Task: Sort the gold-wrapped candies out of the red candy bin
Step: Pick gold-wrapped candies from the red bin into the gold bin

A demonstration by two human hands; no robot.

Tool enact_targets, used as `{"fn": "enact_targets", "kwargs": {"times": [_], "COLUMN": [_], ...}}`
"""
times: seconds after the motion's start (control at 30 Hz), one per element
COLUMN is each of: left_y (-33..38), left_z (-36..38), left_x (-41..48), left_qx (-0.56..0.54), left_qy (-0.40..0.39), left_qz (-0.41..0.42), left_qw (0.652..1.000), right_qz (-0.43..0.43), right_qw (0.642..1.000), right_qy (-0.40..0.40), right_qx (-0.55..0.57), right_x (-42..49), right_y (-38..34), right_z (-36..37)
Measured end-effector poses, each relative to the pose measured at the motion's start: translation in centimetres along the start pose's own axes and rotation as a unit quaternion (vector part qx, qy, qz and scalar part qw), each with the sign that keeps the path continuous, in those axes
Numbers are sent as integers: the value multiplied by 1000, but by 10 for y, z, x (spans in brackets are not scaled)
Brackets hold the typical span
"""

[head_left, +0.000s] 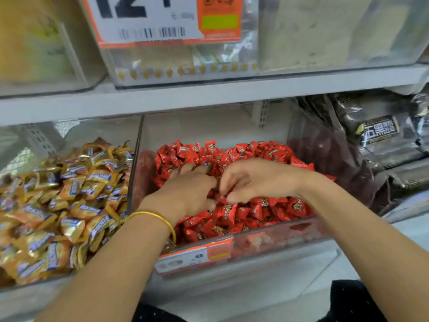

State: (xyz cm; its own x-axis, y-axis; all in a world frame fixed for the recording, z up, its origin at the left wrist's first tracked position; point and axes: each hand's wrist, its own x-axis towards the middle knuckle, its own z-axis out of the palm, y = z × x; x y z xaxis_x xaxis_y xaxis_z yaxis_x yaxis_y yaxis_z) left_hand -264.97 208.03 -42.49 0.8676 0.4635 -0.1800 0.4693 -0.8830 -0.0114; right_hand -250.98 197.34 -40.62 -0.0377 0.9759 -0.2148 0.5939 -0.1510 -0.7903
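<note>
Two bare forearms reach up from the bottom edge, over a strip of dark clothing, into the red candy bin (278,237), a clear plastic box on the lower shelf of a shop rack. The left hand (192,191) lies palm down on the red candies (246,212) near the middle of the bin, its fingers stretched forward and a little apart, the tips sunk among the wrappers, and a thin yellow band (160,218) circles its wrist. The right hand (253,180) hangs just beside it, almost touching, with its fingers curled downward so that the tips meet the red pile. The blur hides whether they pinch a wrapper, so I cannot tell. The gold-wrapped candies (58,205) sit heaped in the neighbouring clear bin on the left, touching the red bin's side wall, and piled to about the same height. Whether any gold one lies under the hands in the red bin cannot be made out. An orange and white price tag (195,257) is fixed to the front wall of the red bin. To the right stands another clear bin with dark red contents (325,147), and behind it lie black packets (380,131) with white lettering. Above, the white upper shelf (209,94) carries more clear boxes and a large price sign (148,19) with a barcode.
</note>
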Motion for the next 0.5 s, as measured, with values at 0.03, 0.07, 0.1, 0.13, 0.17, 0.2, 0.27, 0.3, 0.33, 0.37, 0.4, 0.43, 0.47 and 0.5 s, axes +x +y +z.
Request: {"fn": "enact_targets", "kwargs": {"times": [0.03,0.07,0.1,0.13,0.17,0.2,0.27,0.3,0.33,0.37,0.4,0.43,0.47,0.5], "left_y": [-2,-3,-3,-3,-3,-3,-2,0,1,2,2,4,5,6], "left_z": [2,3,4,4,2,1,-1,-2,-2,-2,-1,-1,-1,-1], "left_x": [0,0,-1,-1,-2,-2,-4,-5,-7,-8,-10,-11,-12,-12], "left_qx": [1,-1,-4,-12,-24,-42,-89,-107,-116,-118,-116,-116,-119,-121], "left_qy": [12,19,21,23,28,40,77,94,105,111,111,105,95,82], "left_qz": [-1,-1,0,0,2,8,32,45,56,63,67,71,74,78], "left_qw": [1000,1000,1000,1000,999,998,993,989,986,985,985,985,986,986], "right_qz": [5,14,27,41,58,77,113,119,112,94,70,47,29,19], "right_qw": [998,993,986,979,970,959,936,935,941,949,959,967,976,982], "right_qy": [-44,-67,-68,-56,-40,-22,27,59,91,119,138,144,135,109], "right_qx": [-47,-100,-151,-194,-231,-270,-331,-329,-307,-275,-240,-202,-170,-152], "right_x": [3,5,8,10,11,11,6,3,1,0,0,0,0,1], "right_y": [0,0,1,3,5,7,8,8,7,7,5,2,-1,-3], "right_z": [3,6,8,7,4,-1,-12,-16,-18,-17,-14,-9,-5,-1]}}
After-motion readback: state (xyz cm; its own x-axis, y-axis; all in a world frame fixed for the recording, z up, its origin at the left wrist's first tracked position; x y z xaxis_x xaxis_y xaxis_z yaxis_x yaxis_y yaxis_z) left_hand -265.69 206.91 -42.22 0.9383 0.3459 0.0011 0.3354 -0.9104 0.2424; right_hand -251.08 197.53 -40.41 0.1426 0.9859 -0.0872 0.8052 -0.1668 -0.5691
